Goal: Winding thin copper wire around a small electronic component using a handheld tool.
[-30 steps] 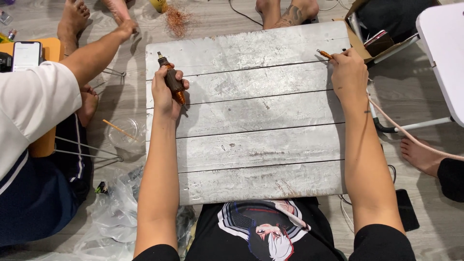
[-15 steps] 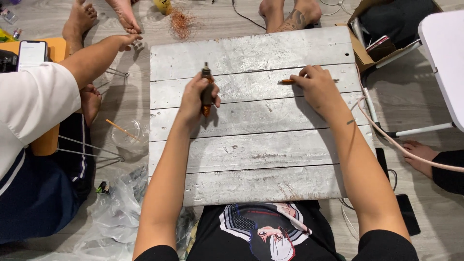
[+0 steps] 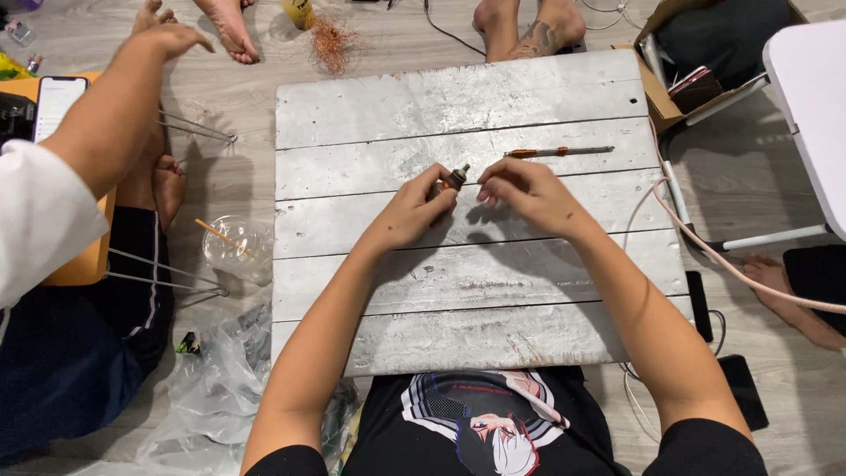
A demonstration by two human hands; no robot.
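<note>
Place: a grey wooden board (image 3: 476, 291) lies on the floor like a low counter.
Left hand (image 3: 414, 211): its grip is closed around a small stubby tool (image 3: 455, 179) near the board's middle.
Right hand (image 3: 520, 189): just beside the tool's tip, fingers pinched narrow; cannot tell if they hold anything.
Nearby: an orange pen-like tool (image 3: 557, 152) lies behind the hands.
Feel: the stubby tool looks light and stiff; hold its thick body.

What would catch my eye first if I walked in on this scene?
Most likely the big whitewashed wooden plank board filling the middle, with the person's left hand gripping a small dark cylindrical tool and the right hand close beside its tip. Just beyond lies a thin orange and grey pen-like tool, and a tuft of copper-coloured wire sits on the floor past the board's far edge.
</note>
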